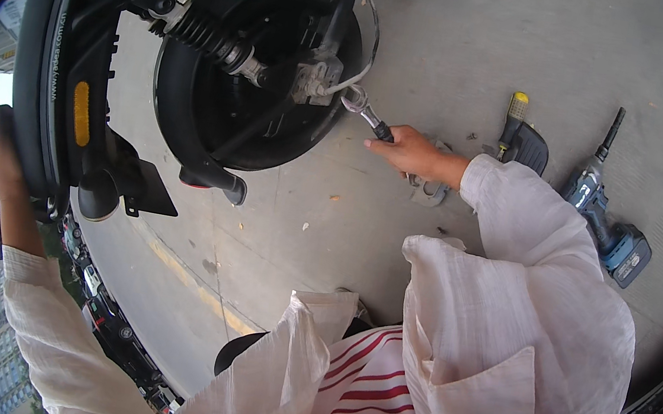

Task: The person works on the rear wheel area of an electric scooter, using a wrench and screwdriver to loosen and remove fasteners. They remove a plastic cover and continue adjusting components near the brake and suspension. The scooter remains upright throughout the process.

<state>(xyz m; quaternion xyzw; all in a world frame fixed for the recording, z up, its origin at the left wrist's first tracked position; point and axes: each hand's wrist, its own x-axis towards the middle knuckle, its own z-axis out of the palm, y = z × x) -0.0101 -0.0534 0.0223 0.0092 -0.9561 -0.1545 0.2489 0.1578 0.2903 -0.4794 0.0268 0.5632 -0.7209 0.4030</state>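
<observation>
My right hand is closed around the black handle of a ratchet wrench. The wrench's silver head is at the axle bracket of a black scooter's rear wheel; whether it sits on a nut is too small to tell. A pale cable curves down beside the bracket. At the far left, my left hand holds the tail end of the scooter's seat, its fingertips partly hidden. A coil shock absorber runs between the frame and the wheel.
A cordless power tool with a blue-grey battery lies on the concrete floor to the right. Nearer are a yellow-handled screwdriver, a black plastic part and a grey metal piece beneath my right wrist. Parked vehicles stand at lower left.
</observation>
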